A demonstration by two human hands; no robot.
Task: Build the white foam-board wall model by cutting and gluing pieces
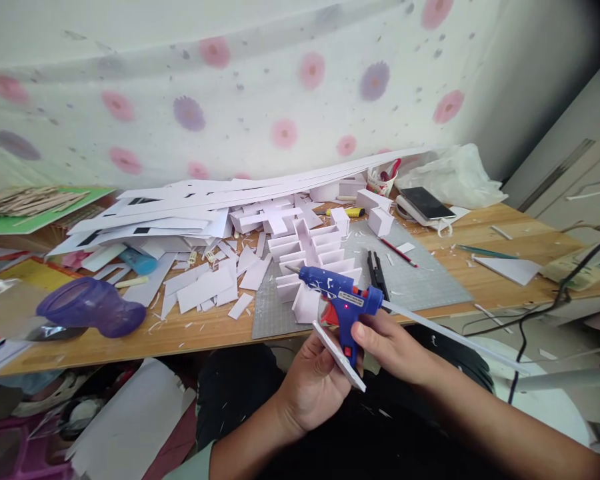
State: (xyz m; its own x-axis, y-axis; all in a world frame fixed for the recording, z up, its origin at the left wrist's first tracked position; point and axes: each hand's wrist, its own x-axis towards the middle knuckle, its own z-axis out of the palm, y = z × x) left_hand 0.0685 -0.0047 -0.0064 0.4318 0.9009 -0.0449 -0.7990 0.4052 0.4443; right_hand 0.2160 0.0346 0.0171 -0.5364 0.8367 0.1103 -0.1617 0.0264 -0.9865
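My right hand [387, 340] grips a blue hot glue gun [330, 283] by its handle, with a long glue stick [445, 329] running out of its back end. A small red light glows on the gun, and its nozzle points left. In my left hand [317, 380] is a small white foam board piece [339, 357], tilted and held edge-on just below the gun. Behind the gun, a white model of slotted panels [307, 250] stands on the grey cutting mat [420, 287]; the gun hides part of it.
White board offcuts [215, 283] and stacked sheets [180, 207] cover the table's left side. A purple boot-shaped container [93, 307] stands near the front edge. A black utility knife [377, 272] and a red pencil [399, 253] lie on the mat. A black cable [563, 293] hangs at right.
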